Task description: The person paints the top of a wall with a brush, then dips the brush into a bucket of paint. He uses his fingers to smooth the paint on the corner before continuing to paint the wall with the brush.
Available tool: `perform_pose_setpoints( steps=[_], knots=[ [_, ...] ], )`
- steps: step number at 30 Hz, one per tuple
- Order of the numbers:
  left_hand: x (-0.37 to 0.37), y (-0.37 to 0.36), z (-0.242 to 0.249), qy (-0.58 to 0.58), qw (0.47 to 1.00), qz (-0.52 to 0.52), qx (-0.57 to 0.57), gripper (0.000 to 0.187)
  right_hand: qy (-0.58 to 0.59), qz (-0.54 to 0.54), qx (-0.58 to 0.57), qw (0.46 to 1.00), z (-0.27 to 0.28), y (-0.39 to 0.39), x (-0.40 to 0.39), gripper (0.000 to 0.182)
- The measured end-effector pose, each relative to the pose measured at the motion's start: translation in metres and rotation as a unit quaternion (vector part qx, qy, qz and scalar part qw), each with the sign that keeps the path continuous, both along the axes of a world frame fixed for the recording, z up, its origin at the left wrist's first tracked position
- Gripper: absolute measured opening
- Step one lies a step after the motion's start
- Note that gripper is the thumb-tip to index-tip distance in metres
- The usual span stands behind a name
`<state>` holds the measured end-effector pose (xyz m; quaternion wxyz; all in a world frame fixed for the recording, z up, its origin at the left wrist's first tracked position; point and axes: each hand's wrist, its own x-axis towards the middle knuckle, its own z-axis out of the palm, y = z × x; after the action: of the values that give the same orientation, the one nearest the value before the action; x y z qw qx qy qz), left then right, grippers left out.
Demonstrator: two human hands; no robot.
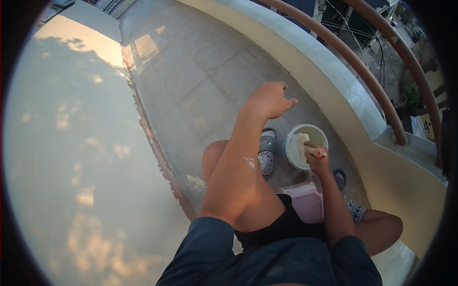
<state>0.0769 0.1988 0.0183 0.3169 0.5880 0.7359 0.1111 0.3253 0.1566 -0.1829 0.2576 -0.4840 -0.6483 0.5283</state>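
My right hand [318, 162] is closed round the handle of a wide paintbrush [303, 148]. The pale bristle end is inside a white bucket [326, 136], over the whitish paint in it; whether it touches the paint I cannot tell. My left hand [271, 99] is stretched forward above the floor, beyond the bucket. Its thumb and forefinger are apart, with nothing between them; the other fingers are mostly hidden. A white smear marks my left forearm.
I sit low, with a pink plastic stool [306, 204] between my legs. To the left rises a pale wall [71, 157] with a ragged reddish strip along its base. A curved parapet [305, 64] with brown rails [334, 40] bounds the right side of the grey floor [200, 62].
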Motion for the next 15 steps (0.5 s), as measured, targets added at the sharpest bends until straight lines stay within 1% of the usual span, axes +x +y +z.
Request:
perform_pose_setpoints(
  steps=[1, 2, 4, 5, 6, 7, 8, 9, 10, 11, 13, 14, 15],
  knots=[
    [-0.002, 0.001, -0.001, 0.005, 1.0, 0.005, 0.003, 0.059, 0.014, -0.012, -0.009, 1.0, 0.019, -0.001, 0.001, 0.03],
    [-0.004, 0.002, -0.005, 0.002, 1.0, 0.008, 0.001, 0.06, 0.01, -0.02, 0.017, 1.0, 0.038, -0.003, 0.002, 0.029],
    [-0.004, 0.003, -0.003, 0.018, 1.0, 0.004, -0.001, 0.061, 0.004, -0.038, 0.044, 0.998, 0.054, -0.005, 0.004, 0.03],
    [-0.007, 0.006, -0.01, 0.027, 1.0, -0.004, 0.012, 0.063, 0.024, -0.068, 0.021, 0.997, 0.045, -0.008, 0.003, 0.029],
    [-0.01, 0.011, -0.019, 0.031, 0.999, -0.017, 0.02, 0.065, 0.039, -0.039, 0.109, 0.992, 0.014, -0.005, 0.002, 0.029],
    [-0.01, 0.014, -0.019, 0.031, 0.999, -0.027, 0.018, 0.066, -0.006, 0.021, 0.191, 0.981, -0.019, -0.001, 0.002, 0.028],
    [-0.009, 0.015, -0.018, 0.034, 0.999, -0.034, 0.023, 0.067, -0.132, 0.078, 0.119, 0.981, -0.03, 0.004, 0.007, 0.028],
    [-0.007, 0.01, -0.023, 0.015, 0.999, -0.04, 0.011, 0.067, -0.103, 0.048, 0.055, 0.992, -0.04, -0.001, 0.009, 0.029],
    [-0.009, 0.013, -0.024, 0.026, 0.999, -0.036, 0.02, 0.067, -0.068, 0.019, 0.005, 0.997, -0.046, 0.005, 0.01, 0.03],
    [-0.01, 0.016, -0.025, 0.039, 0.998, -0.028, 0.028, 0.067, -0.079, 0.022, 0.005, 0.997, -0.042, 0.012, 0.014, 0.03],
    [-0.012, 0.014, -0.028, 0.018, 0.999, -0.03, 0.021, 0.067, -0.029, -0.032, -0.06, 0.997, -0.035, 0.007, 0.018, 0.035],
    [-0.013, 0.014, -0.026, 0.009, 0.999, -0.037, 0.027, 0.067, -0.035, -0.027, -0.064, 0.997, -0.037, 0.007, 0.021, 0.035],
    [-0.012, 0.011, -0.018, 0.005, 0.999, -0.033, 0.025, 0.067, 0.0, -0.046, -0.052, 0.998, -0.039, 0.008, 0.027, 0.037]
  ],
)
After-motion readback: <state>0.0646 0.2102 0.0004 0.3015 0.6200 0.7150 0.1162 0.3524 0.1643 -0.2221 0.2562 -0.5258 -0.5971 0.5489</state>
